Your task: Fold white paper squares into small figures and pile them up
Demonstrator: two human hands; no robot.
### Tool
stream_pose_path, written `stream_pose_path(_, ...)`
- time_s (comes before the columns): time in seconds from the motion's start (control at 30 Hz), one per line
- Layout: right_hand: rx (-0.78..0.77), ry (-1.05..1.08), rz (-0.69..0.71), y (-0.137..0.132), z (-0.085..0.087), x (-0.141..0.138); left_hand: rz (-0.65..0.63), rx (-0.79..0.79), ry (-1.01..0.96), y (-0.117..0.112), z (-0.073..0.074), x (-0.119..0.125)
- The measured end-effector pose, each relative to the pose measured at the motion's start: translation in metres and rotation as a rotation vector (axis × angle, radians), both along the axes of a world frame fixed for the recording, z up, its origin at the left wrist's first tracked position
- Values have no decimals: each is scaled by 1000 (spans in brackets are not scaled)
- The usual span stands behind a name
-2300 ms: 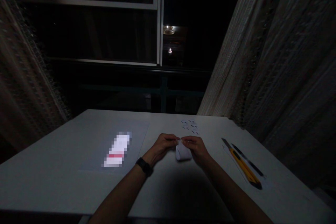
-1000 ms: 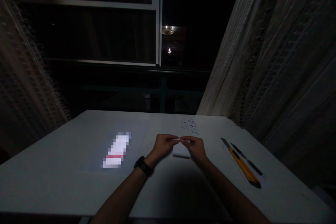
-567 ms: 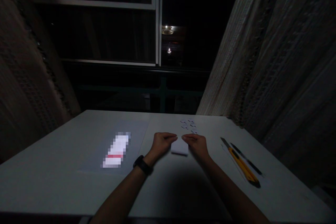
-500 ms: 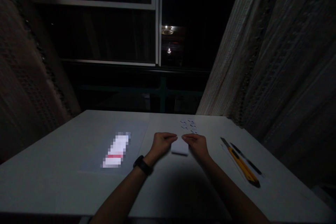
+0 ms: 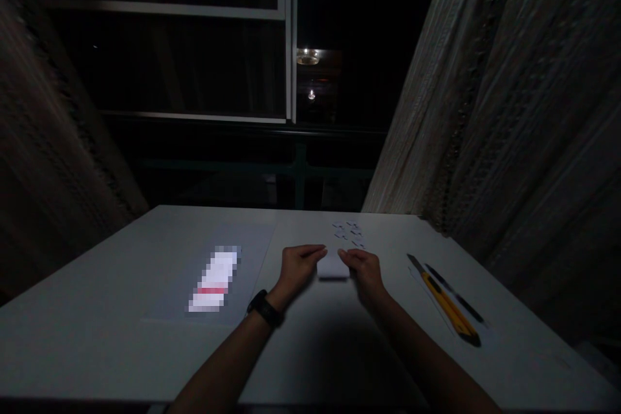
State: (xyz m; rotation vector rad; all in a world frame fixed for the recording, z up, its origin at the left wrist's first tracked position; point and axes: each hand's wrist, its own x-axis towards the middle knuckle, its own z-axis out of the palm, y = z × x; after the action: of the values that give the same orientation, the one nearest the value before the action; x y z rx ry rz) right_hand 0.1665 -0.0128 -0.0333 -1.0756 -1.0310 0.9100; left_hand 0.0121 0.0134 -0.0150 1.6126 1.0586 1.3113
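In dim light a small white folded paper (image 5: 332, 268) lies flat on the white table (image 5: 97, 336). My left hand (image 5: 297, 270), with a dark watch on its wrist, presses on the paper's left side with curled fingers. My right hand (image 5: 363, 272) presses down on its right side in the same way. Both hands rest on the table with the paper between them.
Several tiny paper pieces (image 5: 348, 231) lie just beyond the hands. A yellow utility knife (image 5: 445, 301) and a dark pen (image 5: 458, 301) lie to the right. A white and red item (image 5: 216, 278) lies on a grey sheet (image 5: 194, 259) at left. Curtains hang on both sides of a dark window.
The paper was held up as a loop between my fingertips. It has since been lowered and pressed flat on the table, with both hands settling onto its sides.
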Motion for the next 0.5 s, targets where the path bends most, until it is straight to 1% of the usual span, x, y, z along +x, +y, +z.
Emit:
stream_pose_path(0.13, -10, 104, -27, 1, 0, 2, 4, -6, -16, -2, -2, 5)
stream_pose_path(0.3, 32, 12, -120, 3, -2, 7, -47, -83, -54, -2, -3, 7)
stream_pose_path(0.5, 46, -27, -150, 2, 0, 7, -38, -91, -69, -4, -2, 9)
